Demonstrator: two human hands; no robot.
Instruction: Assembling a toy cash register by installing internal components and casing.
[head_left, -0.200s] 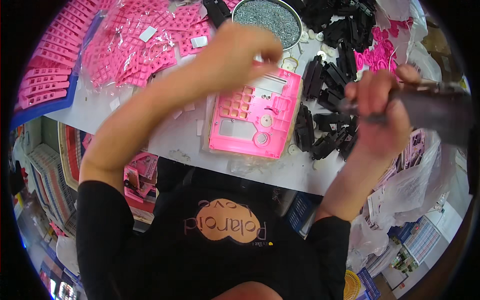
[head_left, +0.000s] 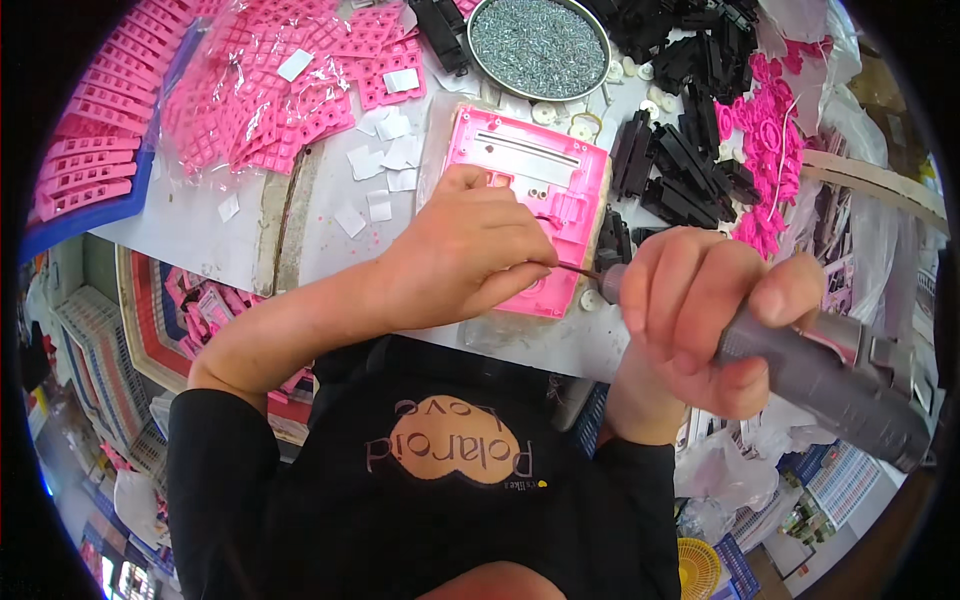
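Note:
A pink plastic toy housing [head_left: 573, 228] lies open side up on the table, with a pale slotted strip near its far edge. My left hand [head_left: 470, 245] covers the housing's left and near part. Its thumb and fingers are pinched together at the tip of a thin screwdriver bit; whatever sits between them is hidden. In my right hand [head_left: 700, 310] is a grey electric screwdriver [head_left: 830, 385], held nearly level, its bit pointing left to the left fingertips. Just beyond the housing stands a round metal dish [head_left: 607, 75] filled with small screws [head_left: 540, 45].
Black plastic parts [head_left: 685, 170] are heaped right of the housing, with white discs [head_left: 590, 299] among them. Farther right lie bright pink pieces [head_left: 765, 150]. Bagged pink panels [head_left: 260, 90] and white paper slips [head_left: 367, 162] lie left, beside a blue tray [head_left: 140, 205] of pink parts.
My left hand has come from near the screw dish down to the housing, fingers pinched. The right hand has brought the electric screwdriver nearer and leftward, its bit meeting the left fingertips.

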